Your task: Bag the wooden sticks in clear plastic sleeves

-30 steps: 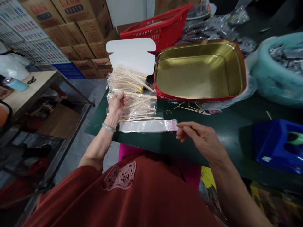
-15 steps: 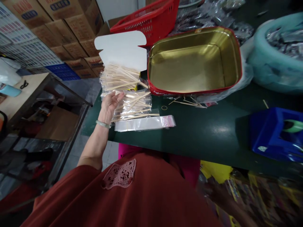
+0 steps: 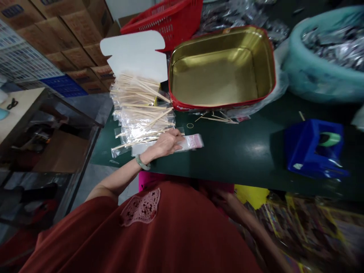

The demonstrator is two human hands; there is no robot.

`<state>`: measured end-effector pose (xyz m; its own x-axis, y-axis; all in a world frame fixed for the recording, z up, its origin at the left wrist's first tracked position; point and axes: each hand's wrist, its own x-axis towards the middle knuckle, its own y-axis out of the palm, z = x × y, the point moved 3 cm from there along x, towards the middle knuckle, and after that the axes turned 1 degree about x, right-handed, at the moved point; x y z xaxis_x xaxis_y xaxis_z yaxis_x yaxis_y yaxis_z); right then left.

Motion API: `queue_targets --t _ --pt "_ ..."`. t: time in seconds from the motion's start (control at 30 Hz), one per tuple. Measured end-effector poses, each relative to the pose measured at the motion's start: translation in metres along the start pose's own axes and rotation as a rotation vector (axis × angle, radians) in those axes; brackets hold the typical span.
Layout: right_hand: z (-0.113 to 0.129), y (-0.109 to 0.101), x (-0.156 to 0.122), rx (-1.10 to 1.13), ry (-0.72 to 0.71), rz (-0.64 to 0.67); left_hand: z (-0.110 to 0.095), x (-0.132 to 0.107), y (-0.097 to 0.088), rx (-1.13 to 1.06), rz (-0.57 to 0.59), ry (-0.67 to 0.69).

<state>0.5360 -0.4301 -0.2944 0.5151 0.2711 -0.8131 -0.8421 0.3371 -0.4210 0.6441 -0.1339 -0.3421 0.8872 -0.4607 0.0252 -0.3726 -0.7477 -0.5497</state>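
Note:
My left hand [image 3: 169, 143], with a pale green bangle at the wrist, lies over a flat stack of clear plastic bags [image 3: 192, 141] near the table's front edge. Its fingers are bent and close together on the bags; what they grip is hidden beneath them. Beside and beyond it, thin wooden sticks in clear packets [image 3: 142, 123] lie overlapped in a heap, running up to an open white box flap [image 3: 139, 51]. One stick packet [image 3: 121, 148] sticks out to the left of the hand. My right hand [image 3: 223, 199] is low by my lap, dark and blurred, its fingers unclear.
A red-rimmed tin [image 3: 222, 72], gold inside, stands behind the bags. Loose sticks [image 3: 218, 119] and a rubber band [image 3: 190, 126] lie before it. At right are a blue tape dispenser [image 3: 313, 151] and a teal basin [image 3: 324, 79]. A red basket [image 3: 170, 22] stands behind.
My left hand has moved right and toward me, from the stick packets onto the bag stack. A stick packet now lies further left. My right hand has come up toward my lap. The view has shifted.

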Motion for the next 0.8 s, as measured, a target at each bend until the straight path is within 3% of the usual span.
queue_targets --t 0.07,0.1,0.13,0.23,0.33,0.4,0.47,0.53,0.67,0.8 --pt "0.039 -0.020 -0.005 0.053 -0.134 0.085 0.002 0.003 0.000 0.039 0.050 0.020" --pt "0.060 -0.035 -0.006 0.072 -0.179 0.044 0.002 0.004 0.000 0.059 0.066 0.029" --pt "0.081 -0.053 -0.005 0.073 -0.234 -0.032 0.002 0.004 -0.001 0.075 0.077 0.037" --pt "0.139 -0.118 0.014 -0.005 -0.479 -0.447 -0.001 0.004 0.000 0.114 0.077 0.054" --pt "0.178 -0.181 0.069 -0.217 -0.495 -0.739 -0.005 0.004 0.004 0.153 0.083 0.046" --pt "0.194 -0.208 0.120 -0.473 -0.370 -0.659 -0.006 0.004 0.006 0.176 0.094 0.027" --pt "0.196 -0.221 0.167 -0.692 -0.110 -0.385 -0.005 0.003 0.008 0.187 0.096 0.011" --pt "0.195 -0.226 0.195 -0.746 -0.007 -0.235 -0.004 0.002 0.009 0.172 0.088 0.008" --pt "0.185 -0.225 0.214 -0.772 0.019 -0.158 -0.001 0.000 0.009 0.128 0.069 0.027" --pt "0.177 -0.226 0.215 -0.817 -0.040 -0.181 0.000 0.001 0.009 0.106 0.054 0.056"
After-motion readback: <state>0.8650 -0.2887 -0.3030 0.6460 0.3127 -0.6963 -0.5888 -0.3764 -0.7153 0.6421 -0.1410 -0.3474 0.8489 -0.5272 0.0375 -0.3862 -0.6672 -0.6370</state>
